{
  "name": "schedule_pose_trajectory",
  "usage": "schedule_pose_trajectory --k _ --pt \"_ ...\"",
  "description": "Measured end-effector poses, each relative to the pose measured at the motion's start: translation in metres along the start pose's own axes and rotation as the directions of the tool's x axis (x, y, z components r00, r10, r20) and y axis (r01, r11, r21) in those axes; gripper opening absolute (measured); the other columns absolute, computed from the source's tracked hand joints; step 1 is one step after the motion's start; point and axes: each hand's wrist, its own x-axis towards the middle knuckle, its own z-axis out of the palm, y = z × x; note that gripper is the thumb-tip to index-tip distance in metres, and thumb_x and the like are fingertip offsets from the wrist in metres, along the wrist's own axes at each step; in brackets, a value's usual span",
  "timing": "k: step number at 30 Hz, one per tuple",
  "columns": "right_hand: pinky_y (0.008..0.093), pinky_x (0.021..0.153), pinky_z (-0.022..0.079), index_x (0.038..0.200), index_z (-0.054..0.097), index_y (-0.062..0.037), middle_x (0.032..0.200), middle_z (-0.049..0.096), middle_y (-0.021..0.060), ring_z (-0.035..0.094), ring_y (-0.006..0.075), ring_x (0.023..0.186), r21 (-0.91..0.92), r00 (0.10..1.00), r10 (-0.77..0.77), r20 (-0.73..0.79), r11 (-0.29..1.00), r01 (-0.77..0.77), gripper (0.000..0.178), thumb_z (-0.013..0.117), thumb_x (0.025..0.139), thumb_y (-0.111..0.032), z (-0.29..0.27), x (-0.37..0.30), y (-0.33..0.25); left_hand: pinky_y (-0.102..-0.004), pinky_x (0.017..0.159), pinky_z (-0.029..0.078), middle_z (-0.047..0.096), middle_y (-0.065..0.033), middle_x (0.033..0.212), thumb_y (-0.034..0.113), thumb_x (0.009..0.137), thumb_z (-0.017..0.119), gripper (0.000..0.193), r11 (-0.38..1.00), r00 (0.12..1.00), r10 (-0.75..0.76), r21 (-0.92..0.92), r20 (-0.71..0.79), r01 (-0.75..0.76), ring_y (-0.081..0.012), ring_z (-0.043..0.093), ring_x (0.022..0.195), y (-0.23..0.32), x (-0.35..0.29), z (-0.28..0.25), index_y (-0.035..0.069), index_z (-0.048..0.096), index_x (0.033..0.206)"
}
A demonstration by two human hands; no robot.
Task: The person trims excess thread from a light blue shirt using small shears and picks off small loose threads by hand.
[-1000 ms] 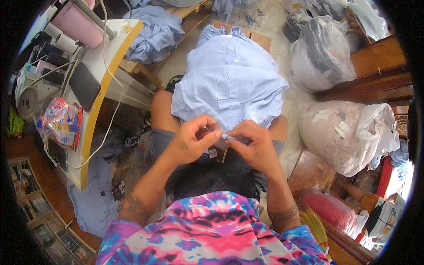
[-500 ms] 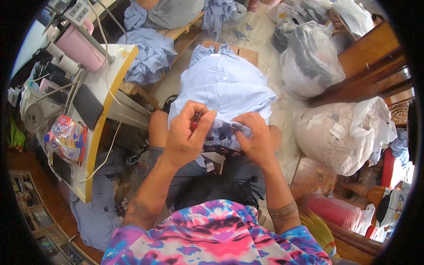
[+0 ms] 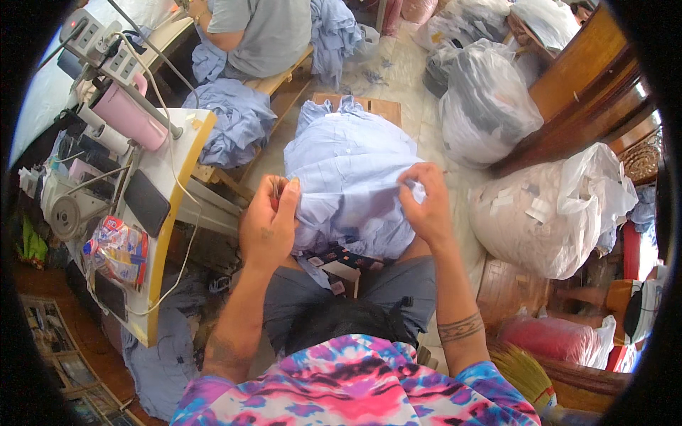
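A light blue buttoned shirt (image 3: 348,160) lies spread in front of me, its collar end pointing away, over what looks like a bulky pile. My left hand (image 3: 270,224) pinches the near left part of the cloth between thumb and fingers. A small red thing (image 3: 275,204), mostly hidden, shows inside that same hand. On the other side, my right hand (image 3: 428,206) has its thumb and fingertips closed on the shirt's right edge. Between the hands the cloth is stretched out, and its near part hangs in folds above my knees.
At left, a white table (image 3: 160,284) with a yellow edge carries a pink tumbler (image 3: 128,113), a phone (image 3: 146,204) and a cable. Another person (image 3: 266,39) sits beyond blue garments (image 3: 234,117). Stuffed plastic bags (image 3: 526,220) line the right side, near a broom (image 3: 522,376).
My hands have moved apart, left hand leftward and right hand rightward, spreading the cloth that was bunched between them. The head view has shifted, showing more of the seated person.
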Motion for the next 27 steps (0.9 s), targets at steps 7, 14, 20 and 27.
schedule_pose_trajectory --k 7,14,20,27 --pt "0.0371 0.069 0.053 0.096 0.07 -0.0053 0.085 0.067 0.013 0.067 0.0274 0.076 0.113 0.503 0.655 0.564 0.542 -0.833 0.021 0.078 0.092 -0.024 0.046 -0.09 -0.036 -0.024 0.037 0.025 0.046 0.0063 0.069 0.032 0.105 0.065 0.025 0.915 0.96 -0.278 -0.311 -0.027 0.257 -0.004 0.035 0.042 -0.076 -0.002 -0.014 0.013 0.052 0.094" --pt "0.0415 0.082 0.053 0.109 0.071 -0.009 0.1 0.067 0.0094 0.065 0.0309 0.098 -0.177 0.939 0.137 0.315 0.981 -0.084 0.033 0.084 0.079 -0.015 0.089 -0.08 -0.04 -0.0243 0.043 0.031 0.05 0.005 0.071 0.03 0.104 0.067 0.025 0.967 0.97 -0.18 -0.209 -0.16 0.145 -0.0049 0.042 0.05 -0.103 0.021 -0.041 0.01 0.055 0.098" --pt "0.043 0.083 0.051 0.105 0.075 -0.0091 0.103 0.068 0.0084 0.064 0.0315 0.101 -0.093 0.933 0.105 0.344 0.993 -0.077 0.026 0.081 0.08 -0.013 0.097 -0.089 0.006 -0.0308 0.061 0.044 0.062 0.0002 0.08 0.022 0.096 0.075 0.018 0.849 0.948 0.272 0.506 -0.169 -0.153 -0.0109 0.052 0.066 -0.093 0.016 -0.019 0.007 0.07 0.104" --pt "0.0429 0.078 0.051 0.102 0.077 -0.0084 0.103 0.067 0.0084 0.065 0.0309 0.092 -0.053 0.962 0.081 0.261 0.996 -0.07 0.021 0.079 0.082 -0.008 0.066 -0.085 -0.025 -0.0271 0.067 0.046 0.069 -0.0039 0.096 0.01 0.088 0.081 0.03 0.902 0.944 0.197 0.329 0.265 -0.28 -0.0127 0.057 0.075 -0.09 -0.006 -0.004 0.007 0.076 0.117"
